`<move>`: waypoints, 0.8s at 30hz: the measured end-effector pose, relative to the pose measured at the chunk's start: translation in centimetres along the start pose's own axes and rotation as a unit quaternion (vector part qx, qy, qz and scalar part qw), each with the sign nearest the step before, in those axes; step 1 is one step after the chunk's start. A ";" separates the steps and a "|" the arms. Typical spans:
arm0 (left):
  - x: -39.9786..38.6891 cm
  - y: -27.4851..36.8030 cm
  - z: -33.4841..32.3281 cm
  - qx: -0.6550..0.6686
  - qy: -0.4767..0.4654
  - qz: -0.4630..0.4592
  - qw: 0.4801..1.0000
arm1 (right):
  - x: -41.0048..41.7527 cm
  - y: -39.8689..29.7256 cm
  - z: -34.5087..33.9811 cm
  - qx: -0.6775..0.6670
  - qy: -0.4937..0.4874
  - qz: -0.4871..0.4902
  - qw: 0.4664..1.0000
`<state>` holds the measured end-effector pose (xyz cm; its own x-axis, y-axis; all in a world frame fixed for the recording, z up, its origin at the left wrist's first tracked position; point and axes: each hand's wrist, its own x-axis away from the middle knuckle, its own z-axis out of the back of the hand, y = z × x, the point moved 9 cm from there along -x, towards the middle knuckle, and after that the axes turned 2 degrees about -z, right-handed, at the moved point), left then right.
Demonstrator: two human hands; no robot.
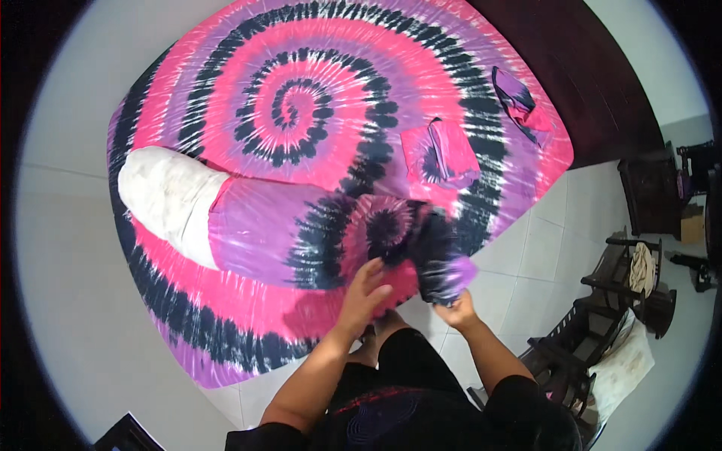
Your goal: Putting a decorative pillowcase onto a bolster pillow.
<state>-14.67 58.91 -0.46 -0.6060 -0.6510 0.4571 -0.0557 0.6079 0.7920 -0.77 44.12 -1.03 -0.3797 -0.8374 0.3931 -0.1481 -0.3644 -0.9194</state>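
Observation:
A white pillow (169, 197) lies on a bed with a pink, purple and black tie-dye sheet (293, 107). Its right part is inside a matching pillowcase (259, 225), with the bare end at the left. My right hand (458, 311) grips a blurred dark and purple part of the tie-dye fabric (443, 270) at the bed's near edge. Beside the fabric's pink part, my left hand (366, 293) has its fingers apart and holds nothing. Farther up the bed sit a folded tie-dye cloth (443, 155) and a smaller crumpled one (522, 107).
A dark wooden headboard (581, 79) borders the bed at the upper right. Dark wooden chairs (592, 327) stand on the tiled floor at the right, bearing a stained white pillow (623, 355) and a beige cloth (642, 269). Behind them is a dark cabinet (651, 194).

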 end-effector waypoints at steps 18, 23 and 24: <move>22.4 2.2 -1.3 0.107 -0.047 0.122 0.986 | 14.5 -8.9 -11.2 -0.006 0.092 0.063 0.994; 22.4 3.0 -1.2 0.083 -0.003 0.091 0.992 | 15.1 -6.5 -11.0 -0.015 0.041 0.010 0.999; 22.3 2.1 0.0 0.054 0.038 0.114 0.991 | 15.5 -6.5 -10.3 -0.053 0.052 -0.020 0.997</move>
<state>-28.32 45.68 11.45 -0.5514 -0.5212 0.6514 -0.0123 0.7858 0.6183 -15.13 37.72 10.92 -0.4636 -0.7744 0.4305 -0.2584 -0.3465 -0.9017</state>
